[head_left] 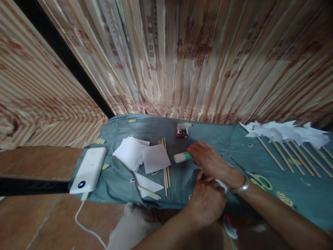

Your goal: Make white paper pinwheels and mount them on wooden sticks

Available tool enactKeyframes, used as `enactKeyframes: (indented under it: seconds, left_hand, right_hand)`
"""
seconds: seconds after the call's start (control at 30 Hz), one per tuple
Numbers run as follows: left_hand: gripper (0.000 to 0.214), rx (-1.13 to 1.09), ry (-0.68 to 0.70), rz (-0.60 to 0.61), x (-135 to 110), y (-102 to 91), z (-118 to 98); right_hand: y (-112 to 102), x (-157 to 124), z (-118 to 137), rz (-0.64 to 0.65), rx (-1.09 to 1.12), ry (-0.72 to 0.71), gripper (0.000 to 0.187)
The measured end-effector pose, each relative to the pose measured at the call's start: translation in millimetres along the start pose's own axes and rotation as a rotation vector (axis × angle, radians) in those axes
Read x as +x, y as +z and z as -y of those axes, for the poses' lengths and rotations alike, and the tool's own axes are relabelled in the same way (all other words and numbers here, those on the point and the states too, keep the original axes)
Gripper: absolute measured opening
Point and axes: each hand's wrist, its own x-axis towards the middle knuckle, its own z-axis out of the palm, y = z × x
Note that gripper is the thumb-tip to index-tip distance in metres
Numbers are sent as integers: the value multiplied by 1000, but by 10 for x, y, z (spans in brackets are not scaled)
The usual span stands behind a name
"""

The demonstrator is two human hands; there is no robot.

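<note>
My right hand (210, 161), with a bracelet at the wrist, is closed around the green end of a glue stick (182, 157), whose white end points left just over the cloth. Below it, close to the right wrist, my left hand (209, 198) is closed with its fingers curled. What it grips is mostly hidden; a white piece (221, 185) shows beside it, under the right forearm. Left of the hands lie square white paper sheets (156, 159) partly over thin wooden sticks (165, 177). A small red-and-white box (182, 131) of dark metal pieces sits beyond the glue stick.
Scissors (261, 182) with yellow-green handles lie right of my forearm. White paper pinwheels (286, 133) on sticks line the right side. A white power bank (90, 170) with a cable (85, 225) rests on the cloth's (153, 128) left end. Curtains (182, 69) hang behind.
</note>
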Motion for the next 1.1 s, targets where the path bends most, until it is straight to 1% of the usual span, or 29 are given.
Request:
enactKeyframes:
  seconds: [0.07, 0.13, 0.2, 0.27, 0.33, 0.4, 0.43, 0.47, 0.5, 0.57, 0.63, 0.73, 0.83, 0.9, 0.97, 1.03, 1.1]
  left_hand:
    - [19, -45, -33, -9, 33, -29, 62]
    - [17, -191, -88, -76, 68, -58, 147]
    - [16, -364, -183, -176, 103, -84, 242]
    - [16, -505, -294, -257, 136, -115, 323]
    - [17, -732, -412, -334, 168, -162, 370]
    - [17, -1031, -505, -409, 200, -225, 373]
    - [29, -1155, -536, -465, 217, -259, 361]
    - [42, -1233, -540, -501, 234, -291, 344]
    - [50, -1278, -533, -516, 250, -317, 324]
    - [51, -1323, -519, -476, 284, -343, 291]
    - [44, -1369, -516, -434, 318, -329, 274]
    - [41, -1460, -523, -423, 368, -260, 270]
    - [40, -1494, -528, -423, 416, -186, 252]
    - [38, -1491, -532, -418, 447, -149, 223]
    - [38, -1479, -536, -407, 476, -125, 188]
    - [38, -1464, -540, -402, 503, -110, 156]
    - [38, -1454, -545, -402, 523, -104, 130]
  right_hand:
    - [-25, -160, -104, -93, 159, 98, 20]
    - [-31, -355, -188, -178, 341, 239, 25]
    - [-15, -538, -235, -189, 524, 394, 33]
    - [10, -682, -253, -179, 712, 511, 38]
    - [24, -784, -260, -201, 898, 572, 40]
    - [20, -858, -267, -254, 1056, 588, 39]
    - [13, -889, -273, -273, 1117, 590, 39]
    - [5, -919, -282, -285, 1167, 592, 38]
    - [-2, -948, -293, -290, 1209, 594, 38]
    - [-13, -1006, -328, -284, 1272, 617, 36]
    - [-20, -1060, -377, -297, 1347, 663, 37]
    - [-35, -1119, -450, -389, 1530, 726, 37]
    - [-51, -1132, -459, -475, 1739, 739, 36]
    - [-51, -1115, -417, -465, 1847, 743, 37]
    - [-39, -1088, -358, -428, 1921, 765, 37]
    - [-20, -1068, -312, -413, 1965, 788, 34]
    - [2, -1064, -296, -431, 1975, 811, 32]
